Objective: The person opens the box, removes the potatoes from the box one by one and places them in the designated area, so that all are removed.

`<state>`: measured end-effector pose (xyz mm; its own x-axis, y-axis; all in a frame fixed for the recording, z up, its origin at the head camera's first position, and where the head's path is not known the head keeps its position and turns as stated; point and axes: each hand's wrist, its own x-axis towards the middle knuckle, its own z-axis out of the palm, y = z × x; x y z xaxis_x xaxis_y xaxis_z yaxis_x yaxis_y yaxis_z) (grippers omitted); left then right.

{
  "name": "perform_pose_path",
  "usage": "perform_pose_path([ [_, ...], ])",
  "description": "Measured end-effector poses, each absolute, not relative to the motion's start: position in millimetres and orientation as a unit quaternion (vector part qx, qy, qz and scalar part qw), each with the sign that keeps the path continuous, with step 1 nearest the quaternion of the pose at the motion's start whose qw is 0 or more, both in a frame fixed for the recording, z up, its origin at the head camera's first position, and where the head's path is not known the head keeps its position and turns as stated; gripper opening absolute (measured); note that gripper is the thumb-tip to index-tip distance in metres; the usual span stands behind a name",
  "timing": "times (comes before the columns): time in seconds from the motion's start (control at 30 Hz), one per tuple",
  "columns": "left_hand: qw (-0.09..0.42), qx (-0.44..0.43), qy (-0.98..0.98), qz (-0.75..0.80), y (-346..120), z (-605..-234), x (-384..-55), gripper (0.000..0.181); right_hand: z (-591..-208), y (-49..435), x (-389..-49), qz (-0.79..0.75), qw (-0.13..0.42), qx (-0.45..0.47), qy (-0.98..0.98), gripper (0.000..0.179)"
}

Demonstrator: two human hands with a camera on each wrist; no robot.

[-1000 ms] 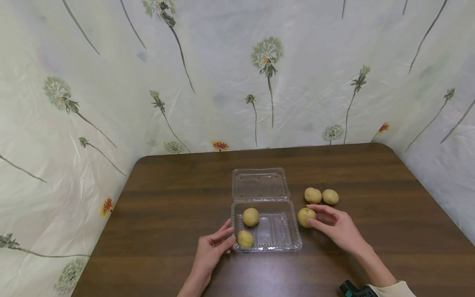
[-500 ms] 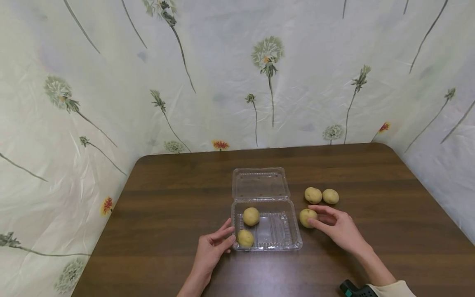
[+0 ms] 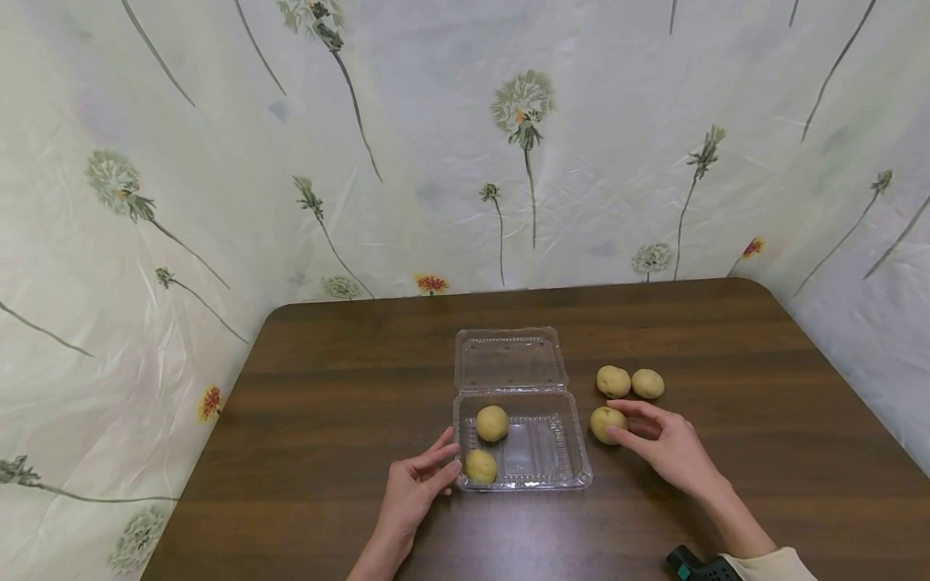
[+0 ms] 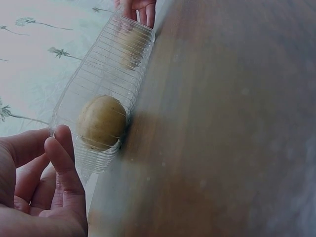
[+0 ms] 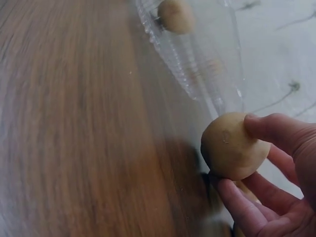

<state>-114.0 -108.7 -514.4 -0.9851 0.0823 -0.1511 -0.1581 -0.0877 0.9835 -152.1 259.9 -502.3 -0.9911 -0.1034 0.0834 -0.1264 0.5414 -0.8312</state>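
A clear plastic clamshell container [image 3: 523, 480] lies on the table with its lid [image 3: 508, 361] folded back. Two potatoes sit inside, along its left side: one farther back [image 3: 492, 424], one at the front left corner [image 3: 480, 466]. My left hand [image 3: 408, 492] pinches the container's left rim between thumb and fingers, as the left wrist view shows. Just right of the container, my right hand [image 3: 672, 452] holds a potato [image 5: 232, 145] between thumb and fingertips. Whether that potato touches the table is hard to tell.
Two more potatoes, one left [image 3: 613, 382] and one right [image 3: 648, 383], lie side by side behind my right hand. The brown wooden table [image 3: 349, 387] is backed by a flower-printed sheet [image 3: 436, 161]. A dark device [image 3: 701, 565] is at my right wrist.
My right hand and the potato in it have shifted slightly right, away from the container. The left hand and the container stay in place.
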Motion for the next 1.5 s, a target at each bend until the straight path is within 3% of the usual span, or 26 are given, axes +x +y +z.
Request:
perform_pose_path([
  [0.4, 0.07, -0.022, 0.659, 0.748, -107.7, -513.2, -113.3, 0.036, -502.4, 260.7, -152.3, 0.438, 0.04, 0.071, -0.895, 0.042],
  [1.5, 0.078, -0.032, 0.659, 0.747, -107.9, -513.6, -114.0, 0.035, -500.8, 267.1, -158.7, 0.415, 0.04, 0.017, -0.909, 0.048],
])
